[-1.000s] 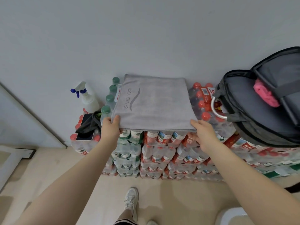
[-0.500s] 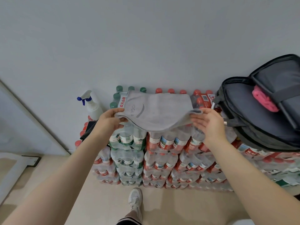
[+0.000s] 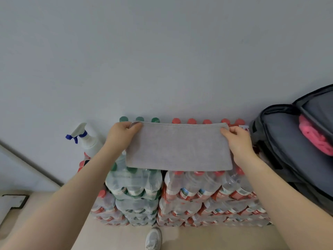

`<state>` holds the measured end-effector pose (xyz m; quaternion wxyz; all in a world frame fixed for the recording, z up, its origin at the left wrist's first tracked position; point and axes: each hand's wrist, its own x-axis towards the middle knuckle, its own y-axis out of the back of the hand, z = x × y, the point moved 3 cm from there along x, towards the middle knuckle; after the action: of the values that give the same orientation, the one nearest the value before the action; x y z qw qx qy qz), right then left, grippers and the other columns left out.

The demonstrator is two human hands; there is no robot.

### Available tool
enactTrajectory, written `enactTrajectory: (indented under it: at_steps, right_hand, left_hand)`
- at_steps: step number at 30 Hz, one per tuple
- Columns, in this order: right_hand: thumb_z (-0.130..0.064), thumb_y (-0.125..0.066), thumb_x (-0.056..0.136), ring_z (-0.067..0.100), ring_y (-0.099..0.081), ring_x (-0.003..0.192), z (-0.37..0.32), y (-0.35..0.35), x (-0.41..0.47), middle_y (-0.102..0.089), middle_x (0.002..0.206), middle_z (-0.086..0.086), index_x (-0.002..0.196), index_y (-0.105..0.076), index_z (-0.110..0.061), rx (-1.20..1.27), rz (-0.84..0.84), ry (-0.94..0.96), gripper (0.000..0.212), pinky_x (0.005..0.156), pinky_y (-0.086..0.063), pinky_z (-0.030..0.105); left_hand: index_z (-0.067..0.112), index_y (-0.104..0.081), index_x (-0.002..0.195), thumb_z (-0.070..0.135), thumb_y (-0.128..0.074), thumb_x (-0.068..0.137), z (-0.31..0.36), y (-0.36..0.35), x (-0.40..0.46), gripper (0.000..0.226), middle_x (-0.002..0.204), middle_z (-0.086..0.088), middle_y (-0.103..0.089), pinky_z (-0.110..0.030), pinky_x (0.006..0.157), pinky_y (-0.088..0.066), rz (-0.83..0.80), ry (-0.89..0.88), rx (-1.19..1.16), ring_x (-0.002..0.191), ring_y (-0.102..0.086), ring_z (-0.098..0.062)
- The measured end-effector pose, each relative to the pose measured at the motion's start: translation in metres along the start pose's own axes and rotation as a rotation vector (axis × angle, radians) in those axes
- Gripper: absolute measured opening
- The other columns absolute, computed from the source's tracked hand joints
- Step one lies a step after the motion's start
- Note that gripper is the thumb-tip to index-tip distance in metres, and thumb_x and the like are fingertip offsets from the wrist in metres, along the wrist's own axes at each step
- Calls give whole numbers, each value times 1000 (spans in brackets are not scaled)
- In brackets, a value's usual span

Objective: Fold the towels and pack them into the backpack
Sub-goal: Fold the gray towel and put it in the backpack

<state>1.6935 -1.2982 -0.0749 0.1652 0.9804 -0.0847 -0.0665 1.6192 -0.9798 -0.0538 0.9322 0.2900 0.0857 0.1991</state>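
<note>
A grey towel [image 3: 178, 147] lies folded in half as a long strip on top of the stacked bottle packs [image 3: 189, 193]. My left hand [image 3: 122, 136] pinches its far left corner. My right hand [image 3: 237, 139] pinches its far right corner. Both corners sit at the far edge, close to the wall. The dark grey backpack [image 3: 288, 150] lies open at the right on the packs, apart from the towel. A pink towel [image 3: 315, 138] is tucked inside it under a strap.
A white spray bottle [image 3: 86, 138] with a blue trigger stands left of the towel. The grey wall runs right behind the packs. Beige floor and my white shoe [image 3: 153, 239] are below.
Both hands lifted the towel's near edge and carried it over to the far edge, halving the towel. The printed logo is now hidden inside the fold.
</note>
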Motion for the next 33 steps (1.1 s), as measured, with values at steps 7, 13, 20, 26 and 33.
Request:
enactTrajectory:
  at_steps: [7, 13, 20, 26, 33]
  right_hand:
    - [-27, -52, 90, 23, -61, 80, 6, -32, 37, -66, 87, 7, 93, -65, -5, -236, -147, -66, 26, 67, -45, 31]
    - [-22, -45, 94, 20, -47, 69, 12, -30, 50, -52, 76, 9, 84, -57, -2, -374, -61, -80, 24, 57, -32, 30]
    - [-22, -45, 95, 28, -54, 95, 2, -39, 43, -60, 110, 16, 109, -53, -5, -682, 12, 83, 24, 75, -42, 33]
    - [-40, -29, 94, 21, -18, 143, -23, -107, -7, -22, 155, 7, 145, -24, -11, -885, -448, 586, 59, 117, -10, 33]
    - [-61, 9, 68, 11, 4, 145, 6, -101, -1, 3, 158, -6, 149, -1, -25, -1124, -524, 521, 89, 116, 5, 31]
  left_hand:
    - [12, -40, 67, 29, -46, 93, -18, -26, 52, 32, 61, -2, -42, -28, 51, -28, -162, -7, 305, 59, -39, -18]
    - [11, -41, 76, 22, -39, 95, -18, -27, 68, 23, 65, -6, -50, -32, 57, -32, -207, -138, 413, 67, -47, -26]
    - [10, -42, 90, 22, -40, 92, -16, -35, 73, 12, 79, -9, -52, -31, 62, -40, -162, -121, 650, 71, -50, -28]
    - [4, -62, 104, 17, -34, 65, 10, -70, 45, 50, 114, -19, -63, -42, 77, -53, -37, -824, 704, 97, -65, -36]
    - [12, -6, 148, 75, 15, 63, -19, -89, 39, 108, 158, -6, -3, -30, 116, 4, -388, -509, 813, 146, -2, -19]
